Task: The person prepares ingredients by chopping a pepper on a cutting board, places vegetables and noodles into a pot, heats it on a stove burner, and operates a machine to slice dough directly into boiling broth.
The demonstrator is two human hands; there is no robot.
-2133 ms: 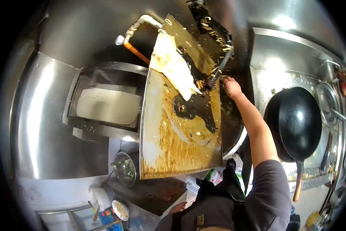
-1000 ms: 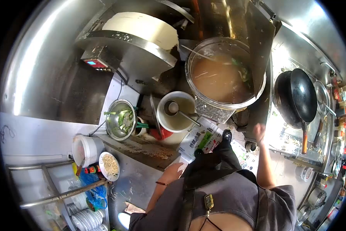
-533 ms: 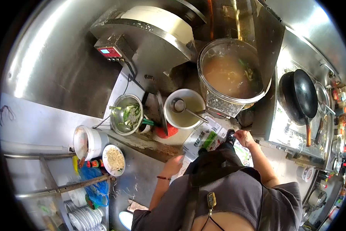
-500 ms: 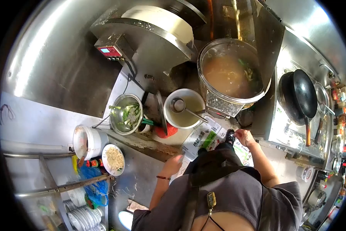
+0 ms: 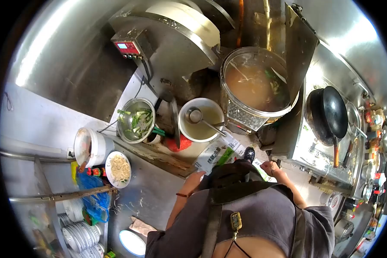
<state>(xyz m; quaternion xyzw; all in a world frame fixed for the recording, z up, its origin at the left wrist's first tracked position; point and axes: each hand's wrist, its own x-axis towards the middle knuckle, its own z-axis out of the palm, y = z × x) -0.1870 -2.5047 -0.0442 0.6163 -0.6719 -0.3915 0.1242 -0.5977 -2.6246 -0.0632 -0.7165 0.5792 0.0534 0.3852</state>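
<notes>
My left hand (image 5: 194, 180) hangs by the corner of the steel table, a beaded bracelet at its wrist; its fingers are too foreshortened to read. Low on my right side, my right hand (image 5: 270, 168) is curled closed, and what it may hold is hidden. Ahead of me a white basin (image 5: 217, 112) of pale liquid has a steel ladle (image 5: 194, 115) resting in it. Beyond it to the right stands a big pot (image 5: 251, 88) of cloudy brown liquid with some greens. A steel bowl (image 5: 136, 120) of cut green vegetables sits left of the basin, with green handles beside it.
A plate of noodles (image 5: 118, 169) and a white bucket (image 5: 90, 147) stand at the left, above a rack of stacked plates (image 5: 79, 236). Black woks (image 5: 334, 112) rest on the steel stove (image 5: 301, 146) at right. Printed cardboard (image 5: 217, 152) covers the floor ahead.
The view has shifted, so most things sit slightly further left. My right hand is lower and more tightly curled, and my foot has moved left in view. The ladle remains in the basin.
</notes>
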